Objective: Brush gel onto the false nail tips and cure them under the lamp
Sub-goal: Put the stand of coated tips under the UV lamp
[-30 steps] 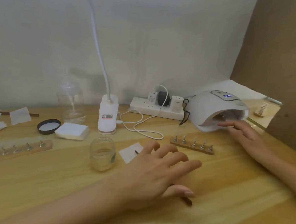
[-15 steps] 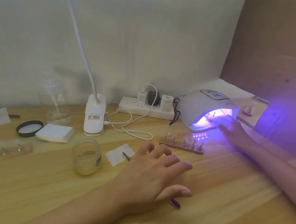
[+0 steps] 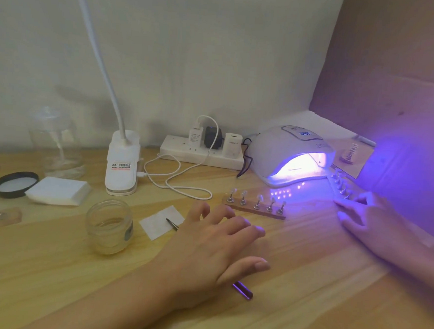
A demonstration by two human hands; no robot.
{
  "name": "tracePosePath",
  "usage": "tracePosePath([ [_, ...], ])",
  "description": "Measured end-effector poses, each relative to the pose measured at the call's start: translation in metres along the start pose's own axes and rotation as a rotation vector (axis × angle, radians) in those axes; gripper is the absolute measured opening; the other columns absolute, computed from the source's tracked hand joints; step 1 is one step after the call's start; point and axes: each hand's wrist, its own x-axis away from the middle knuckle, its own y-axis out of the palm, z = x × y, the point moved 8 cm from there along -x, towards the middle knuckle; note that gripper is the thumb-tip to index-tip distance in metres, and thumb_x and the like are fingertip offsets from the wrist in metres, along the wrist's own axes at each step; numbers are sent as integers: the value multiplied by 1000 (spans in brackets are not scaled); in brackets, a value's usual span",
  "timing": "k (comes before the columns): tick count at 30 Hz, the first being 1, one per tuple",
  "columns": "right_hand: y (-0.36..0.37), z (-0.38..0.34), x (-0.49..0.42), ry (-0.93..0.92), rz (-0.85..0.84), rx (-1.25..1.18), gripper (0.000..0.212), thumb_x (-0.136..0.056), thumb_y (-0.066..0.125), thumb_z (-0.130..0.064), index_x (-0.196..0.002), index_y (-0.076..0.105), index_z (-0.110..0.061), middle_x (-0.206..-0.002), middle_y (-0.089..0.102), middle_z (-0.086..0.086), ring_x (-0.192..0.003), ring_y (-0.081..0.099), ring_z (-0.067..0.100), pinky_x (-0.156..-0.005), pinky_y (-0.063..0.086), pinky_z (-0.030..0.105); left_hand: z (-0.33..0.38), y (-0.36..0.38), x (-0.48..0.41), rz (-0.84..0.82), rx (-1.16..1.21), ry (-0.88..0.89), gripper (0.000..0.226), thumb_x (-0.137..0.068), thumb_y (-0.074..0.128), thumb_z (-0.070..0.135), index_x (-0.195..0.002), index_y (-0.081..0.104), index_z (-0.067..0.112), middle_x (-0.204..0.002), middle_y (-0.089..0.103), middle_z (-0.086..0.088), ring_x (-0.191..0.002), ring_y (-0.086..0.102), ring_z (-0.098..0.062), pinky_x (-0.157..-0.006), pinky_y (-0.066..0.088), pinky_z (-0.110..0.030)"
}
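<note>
The white curing lamp (image 3: 285, 145) stands at the back right, lit violet inside. A strip of false nail tips (image 3: 340, 184) lies angled just outside its opening, and my right hand (image 3: 370, 219) pinches the strip's near end. A second wooden strip of nail tips (image 3: 256, 206) lies in front of the lamp. My left hand (image 3: 213, 245) rests flat with fingers spread over a gel brush; only the brush tip (image 3: 172, 224) and handle end (image 3: 243, 290) show. The open gel jar (image 3: 109, 226) stands left of that hand.
A white wipe (image 3: 160, 222) lies under the brush tip. Farther left are a stack of wipes (image 3: 58, 190), a black jar lid (image 3: 15, 183), a glass bottle (image 3: 57, 144) and another strip (image 3: 0, 216). A clip lamp (image 3: 122, 161), power strip (image 3: 201, 153) and looped cable (image 3: 179, 182) sit behind.
The lamp switched on. My right hand reached into its opening, then drew back toward me with the strip of nail tips. My left hand stayed on the brush.
</note>
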Motion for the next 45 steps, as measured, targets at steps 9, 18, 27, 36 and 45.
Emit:
tracePosePath([
  [9,11,10,-41,127,-70,187,48,-104,35,-37,-150,38,-25,-128,38,17,-122,33,37,-95,40,45,-2,6,-1,-67,-10,-11,103,-79,-31,73,-146,40,40,-139,50,20,-131,35,-11,-100,14,-33],
  [18,8,8,-54,80,-19,392,40,-102,41,-14,-142,44,-17,-116,30,13,-112,41,37,-93,45,40,-2,7,-1,-94,-11,-13,100,-78,-31,72,-147,35,41,-141,46,22,-130,30,-7,-100,11,-31],
  [27,2,10,-76,87,31,374,37,-103,45,-14,-139,53,-13,-122,36,18,-118,44,42,-98,44,43,-2,8,-1,-117,-11,-19,88,-85,-18,71,-148,35,41,-140,46,21,-131,31,-8,-102,13,-33],
  [36,6,18,-95,223,2,315,31,-102,36,-5,-127,55,-2,-134,36,29,-122,40,44,-99,41,45,-2,7,-1,-88,4,-10,99,-81,-28,72,-146,40,39,-137,50,19,-131,35,-11,-101,14,-34],
  [45,10,15,-98,230,-34,121,45,-103,36,-12,-149,39,-15,-146,34,29,-132,31,47,-104,36,48,-3,9,-1,-88,-2,-18,103,-78,-33,72,-147,37,41,-139,47,21,-133,29,-9,-102,11,-32],
])
